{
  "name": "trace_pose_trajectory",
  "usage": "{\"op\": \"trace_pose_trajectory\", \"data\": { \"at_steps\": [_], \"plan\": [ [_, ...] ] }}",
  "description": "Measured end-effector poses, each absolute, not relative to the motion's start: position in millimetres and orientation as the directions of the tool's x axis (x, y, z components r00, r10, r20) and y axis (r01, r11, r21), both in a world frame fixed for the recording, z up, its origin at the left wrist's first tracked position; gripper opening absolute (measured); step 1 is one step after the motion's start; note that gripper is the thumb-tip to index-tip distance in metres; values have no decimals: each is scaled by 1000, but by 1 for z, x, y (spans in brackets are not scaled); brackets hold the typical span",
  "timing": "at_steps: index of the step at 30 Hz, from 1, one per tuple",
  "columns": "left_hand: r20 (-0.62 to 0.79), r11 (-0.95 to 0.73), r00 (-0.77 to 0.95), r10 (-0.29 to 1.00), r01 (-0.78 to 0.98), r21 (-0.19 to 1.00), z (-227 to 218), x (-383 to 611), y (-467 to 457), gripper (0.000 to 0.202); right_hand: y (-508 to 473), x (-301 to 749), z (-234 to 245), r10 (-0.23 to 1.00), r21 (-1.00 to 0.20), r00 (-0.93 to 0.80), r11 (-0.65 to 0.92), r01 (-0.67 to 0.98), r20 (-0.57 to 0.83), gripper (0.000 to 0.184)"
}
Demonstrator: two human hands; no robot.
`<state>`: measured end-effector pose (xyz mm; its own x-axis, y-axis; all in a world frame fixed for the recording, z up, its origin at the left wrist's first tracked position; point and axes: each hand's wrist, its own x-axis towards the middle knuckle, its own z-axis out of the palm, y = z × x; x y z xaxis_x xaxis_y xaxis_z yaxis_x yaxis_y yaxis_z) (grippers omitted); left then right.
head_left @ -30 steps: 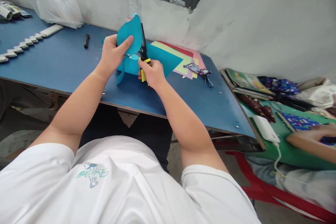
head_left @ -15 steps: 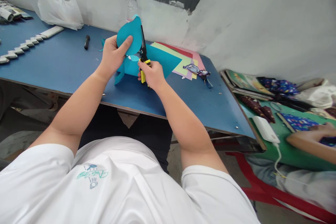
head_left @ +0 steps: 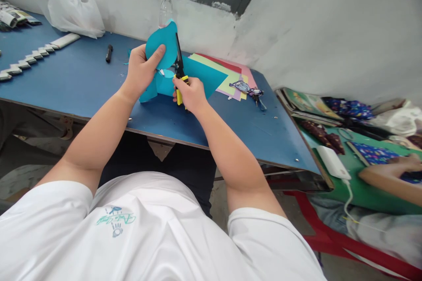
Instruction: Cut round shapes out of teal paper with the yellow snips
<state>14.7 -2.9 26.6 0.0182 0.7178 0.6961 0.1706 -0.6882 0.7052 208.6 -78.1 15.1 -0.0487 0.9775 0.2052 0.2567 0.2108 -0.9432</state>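
My left hand [head_left: 143, 66] pinches a rounded piece of blue paper [head_left: 164, 44], thumb flat on its front, held up above the table. Closed around the yellow and black handles of a pair of scissors [head_left: 179, 68] is my right hand [head_left: 191, 93]. The dark blades point upward along the right edge of the paper; whether they are parted I cannot tell. Below the left hand hangs another part of blue paper [head_left: 149, 93]. A larger blue sheet [head_left: 207, 73] lies behind the right hand, on top of several coloured sheets [head_left: 227, 85].
On the blue table [head_left: 82, 83] are a black marker [head_left: 109, 53], a folded paper strip [head_left: 33, 56], a white plastic bag [head_left: 75, 9] and a clear bottle [head_left: 165, 9]. A patterned pouch with keys [head_left: 249, 88] lies right. Another person's arm [head_left: 389, 175] rests at a green table [head_left: 365, 193].
The hanging blue paper below my left hand has swung and looks wider. The rounded piece and scissors have shifted very slightly left; both hands keep their holds.
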Motion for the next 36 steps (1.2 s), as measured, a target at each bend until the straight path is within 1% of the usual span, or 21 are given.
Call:
{"op": "trace_pose_trajectory", "data": {
  "at_steps": [6, 12, 16, 20, 26, 36],
  "plan": [
    [680, -676, -8, 733, 106, 729, 27, 13, -3, 94, -79, 208, 15, 975, -939, -47, 221, 263, 216, 46],
    [688, -685, 41, 725, 150, 713, 28, 11, -10, 92, -80, 206, 16, 976, -943, -44, 216, 253, 212, 46],
    [701, -693, -26, 713, 128, 709, 30, 13, -14, 95, -81, 206, 16, 977, -944, -52, 215, 251, 209, 46],
    [703, -696, -73, 708, 97, 711, 31, 17, -15, 90, -81, 205, 15, 977, -945, -51, 214, 246, 208, 44],
    [713, -712, -44, 700, 44, 701, 33, 19, -21, 88, -81, 206, 15, 977, -944, -53, 215, 251, 208, 43],
    [711, -708, -18, 703, 79, 702, 33, 15, -19, 86, -79, 208, 17, 977, -950, -67, 212, 229, 202, 37]
  ]
}}
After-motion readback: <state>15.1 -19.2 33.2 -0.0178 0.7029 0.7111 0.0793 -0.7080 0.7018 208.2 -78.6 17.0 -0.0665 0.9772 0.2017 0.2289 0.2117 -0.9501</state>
